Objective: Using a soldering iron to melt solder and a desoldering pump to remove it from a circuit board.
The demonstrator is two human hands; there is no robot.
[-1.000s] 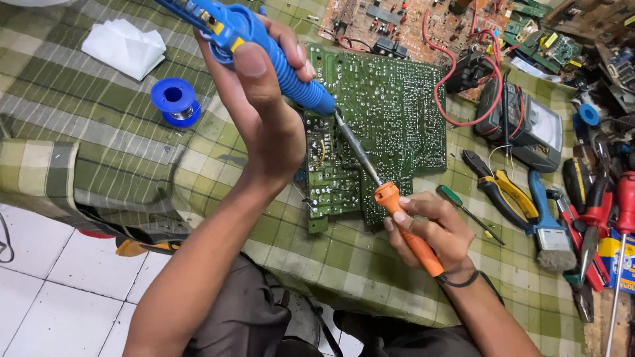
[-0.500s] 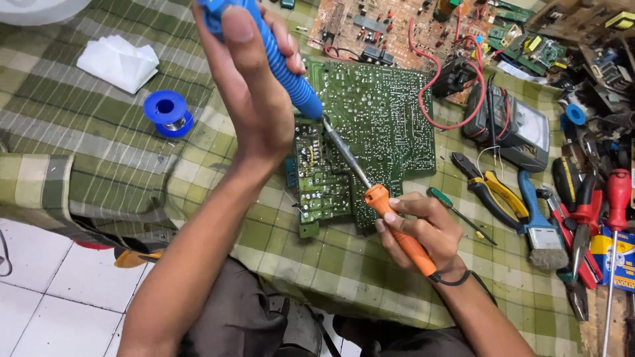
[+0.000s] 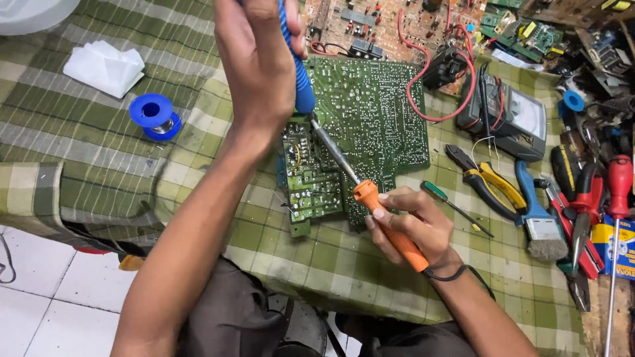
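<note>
My left hand (image 3: 254,73) is raised over the table, closed around a blue desoldering pump (image 3: 301,82) whose nozzle points down at a green circuit board (image 3: 380,119). My right hand (image 3: 420,228) grips the orange handle of a soldering iron (image 3: 365,196) at the board's near edge. The iron's metal shaft slants up-left across the board, and its tip meets the pump's nozzle. The board lies solder side up on a green checked cloth (image 3: 79,139).
A blue solder spool (image 3: 153,116) and white tissue (image 3: 104,66) lie left. To the right are a multimeter (image 3: 512,116), yellow-handled pliers (image 3: 486,182), a small green screwdriver (image 3: 450,201), a brush (image 3: 539,221) and red-handled tools (image 3: 618,185). More circuit boards (image 3: 370,20) sit behind.
My left hand with the blue pump has lifted higher in the view and now covers more of the pump. My right hand and the iron stay at the board's near edge.
</note>
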